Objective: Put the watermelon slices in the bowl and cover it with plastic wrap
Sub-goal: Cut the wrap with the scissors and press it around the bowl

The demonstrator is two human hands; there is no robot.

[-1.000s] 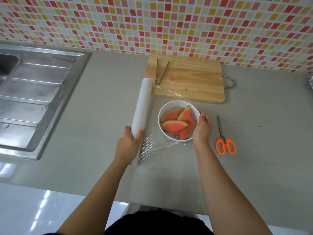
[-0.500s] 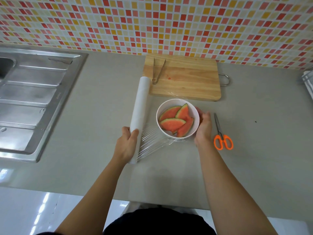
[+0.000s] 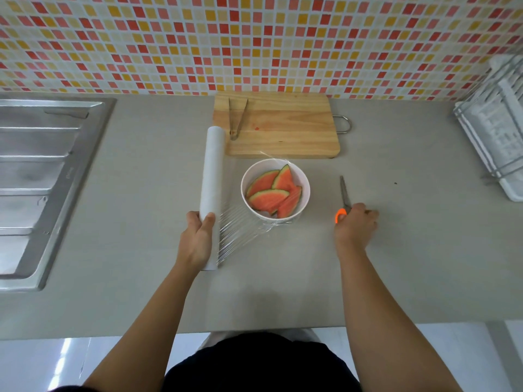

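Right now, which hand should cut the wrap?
Right. The right hand already rests on the scissors handles, while the left hand holds the wrap roll, keeping film stretched to the bowl.

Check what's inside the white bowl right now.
The white bowl holds four watermelon slices, overlapping, with plastic wrap stretched over it from the roll. The bowl's bottom beneath the slices is mostly hidden.

Soft, even light fills the scene, bright enough to see everything clearly. Shadows on the counter (image 3: 396, 264) are faint. Pale glare streaks the steel sink (image 3: 42, 179) and glints on the plastic wrap (image 3: 240, 230). The wide lens bends the tiled wall (image 3: 254, 38) and stretches the rack (image 3: 498, 142) at the right edge, which looks slightly soft.
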